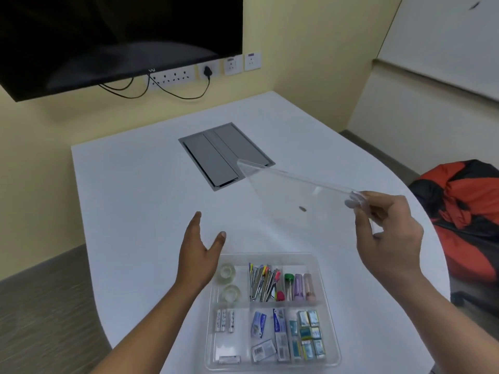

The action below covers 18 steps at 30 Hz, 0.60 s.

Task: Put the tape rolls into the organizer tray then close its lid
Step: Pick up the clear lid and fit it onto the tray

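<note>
A clear organizer tray [322, 261] sits on the white table near me. Two clear tape rolls [226, 272] lie one behind the other in its back-left compartment. My right hand [386, 233] pinches the right corner of the transparent lid [291, 195], holding it tilted in the air above and behind the tray. My left hand [201, 255] hovers open at the tray's back-left corner, palm turned toward the lid, holding nothing.
The tray's other compartments hold pens, small bottles, batteries and staple boxes. A grey cable hatch [225, 155] is set into the table [135, 198] further back. An orange-black bag [464, 217] rests on a chair to the right. A dark screen [108, 36] hangs on the wall.
</note>
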{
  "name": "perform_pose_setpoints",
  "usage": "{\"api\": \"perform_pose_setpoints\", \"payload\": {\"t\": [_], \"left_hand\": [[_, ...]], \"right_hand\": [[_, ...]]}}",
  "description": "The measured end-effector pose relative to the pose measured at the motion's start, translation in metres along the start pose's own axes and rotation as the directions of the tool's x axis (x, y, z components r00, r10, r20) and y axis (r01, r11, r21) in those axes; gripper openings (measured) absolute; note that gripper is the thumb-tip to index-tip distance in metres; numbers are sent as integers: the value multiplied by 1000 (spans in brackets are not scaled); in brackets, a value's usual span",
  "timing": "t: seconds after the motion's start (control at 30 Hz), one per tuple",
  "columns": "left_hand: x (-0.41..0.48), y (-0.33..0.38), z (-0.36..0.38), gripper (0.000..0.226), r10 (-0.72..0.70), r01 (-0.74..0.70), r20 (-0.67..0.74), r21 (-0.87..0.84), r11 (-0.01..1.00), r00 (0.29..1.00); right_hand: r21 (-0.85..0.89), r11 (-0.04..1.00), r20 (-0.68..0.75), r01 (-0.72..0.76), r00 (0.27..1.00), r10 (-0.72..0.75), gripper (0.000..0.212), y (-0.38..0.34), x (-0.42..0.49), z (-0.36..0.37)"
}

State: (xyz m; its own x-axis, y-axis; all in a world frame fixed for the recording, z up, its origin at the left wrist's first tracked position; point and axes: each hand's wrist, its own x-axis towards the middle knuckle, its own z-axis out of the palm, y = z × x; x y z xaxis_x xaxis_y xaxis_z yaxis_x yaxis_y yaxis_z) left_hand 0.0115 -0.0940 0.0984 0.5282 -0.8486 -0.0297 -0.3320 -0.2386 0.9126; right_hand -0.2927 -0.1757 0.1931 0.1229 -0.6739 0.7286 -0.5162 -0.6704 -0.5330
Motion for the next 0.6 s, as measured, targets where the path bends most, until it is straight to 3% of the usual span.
{"api": "perform_pose_setpoints", "payload": {"t": [0.17,0.23,0.33,0.43,0.53,0.6], "left_hand": [[14,-1,-14,67,-17,16,-2,-103,995,1000],[14,-4,-17,58,-34,43,51,-170,985,998],[9,-12,-17,41,-82,105,132,-181,978,988],[-4,-26,-17,28,-139,161,135,-167,973,981],[-25,-43,-13,22,-166,183,147,-113,977,975],[-38,-55,-9,10,-156,152,141,36,988,978]], "right_hand": [[385,901,34,-200,979,203,47,-18,12,-4],[442,841,65,-314,946,319,45,-15,11,-1],[470,723,111,-507,846,522,25,-1,0,10],[369,671,103,-643,746,658,20,21,-20,24],[96,644,210,-759,647,733,46,45,-44,36],[-122,642,312,-757,585,749,61,56,-62,44]]}}
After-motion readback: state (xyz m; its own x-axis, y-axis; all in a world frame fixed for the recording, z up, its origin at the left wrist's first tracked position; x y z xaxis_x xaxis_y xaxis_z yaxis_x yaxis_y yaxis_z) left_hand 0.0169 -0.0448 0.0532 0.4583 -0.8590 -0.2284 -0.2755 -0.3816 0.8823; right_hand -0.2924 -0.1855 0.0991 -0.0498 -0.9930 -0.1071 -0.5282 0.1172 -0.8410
